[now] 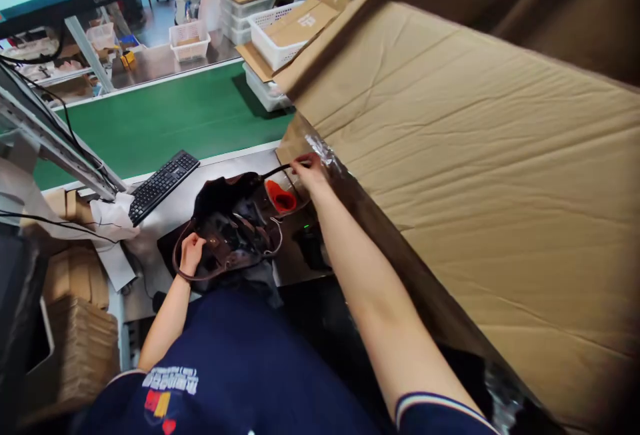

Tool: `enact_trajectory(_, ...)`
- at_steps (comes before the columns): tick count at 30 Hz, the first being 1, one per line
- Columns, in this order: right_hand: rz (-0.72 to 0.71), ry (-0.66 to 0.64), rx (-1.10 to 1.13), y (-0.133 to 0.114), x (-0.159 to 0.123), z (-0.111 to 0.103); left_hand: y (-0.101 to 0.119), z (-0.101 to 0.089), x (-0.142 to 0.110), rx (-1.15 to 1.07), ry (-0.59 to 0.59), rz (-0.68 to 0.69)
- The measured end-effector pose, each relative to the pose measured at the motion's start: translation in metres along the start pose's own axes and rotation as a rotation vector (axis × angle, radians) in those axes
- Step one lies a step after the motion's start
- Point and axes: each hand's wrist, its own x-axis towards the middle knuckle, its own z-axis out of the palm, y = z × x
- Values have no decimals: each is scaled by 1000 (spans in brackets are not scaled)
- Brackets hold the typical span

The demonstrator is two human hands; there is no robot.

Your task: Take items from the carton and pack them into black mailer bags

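Left hand [191,254] closed at bag's [233,235] rim; right hand [309,172] pinching its strap [277,170]; uneven pull could tip it, spilling contents.

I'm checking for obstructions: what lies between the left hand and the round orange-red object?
An open dark brown bag lies between the left hand and the round orange-red object, in the head view.

Black keyboard [164,186] beside green conveyor belt [175,116]; white baskets [190,42] beyond.
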Motion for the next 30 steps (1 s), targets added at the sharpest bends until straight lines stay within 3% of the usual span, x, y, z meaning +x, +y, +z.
enact_trajectory(4, -34, -46, -78, 1, 1, 13, 5, 10, 2, -45, -44, 32)
enact_trajectory(7, -41, -36, -77, 4, 6, 13, 2, 9, 3, -64, -55, -32)
enact_trajectory(10, -14, -33, -28, 9, 12, 7, 1, -20, 5, -92, -28, -141)
enact_trajectory(12, -27, -58, -19, 11, 13, 3, 10, -48, 11, -108, 106, -158)
enact_trajectory(14, -69, -91, -32, 12, 10, 1, 28, -66, 22, -133, 316, -21)
enact_trajectory(16, -106, -103, -53, 13, 7, 1, 52, -60, 39, -80, 358, 228)
enact_trajectory(17, -116, -101, -65, 14, 7, 0, 63, -46, 49, 6, 242, 340)
enact_trajectory(18, -122, -99, -76, 15, 8, 0, 74, -25, 59, 132, 52, 396)
enact_trajectory(21, -130, -118, -99, 23, 14, 0, 93, 50, 93, 620, -539, 318)
enact_trajectory(22, -127, -119, -101, 28, 17, 0, 96, 72, 103, 729, -643, 285)
enact_trajectory(25, -69, -68, -124, 45, 25, -1, 93, 107, 122, 802, -708, 275)
enact_trajectory(30, 8, 32, -287, 80, 26, -9, 83, 108, 141, 754, -766, 255)
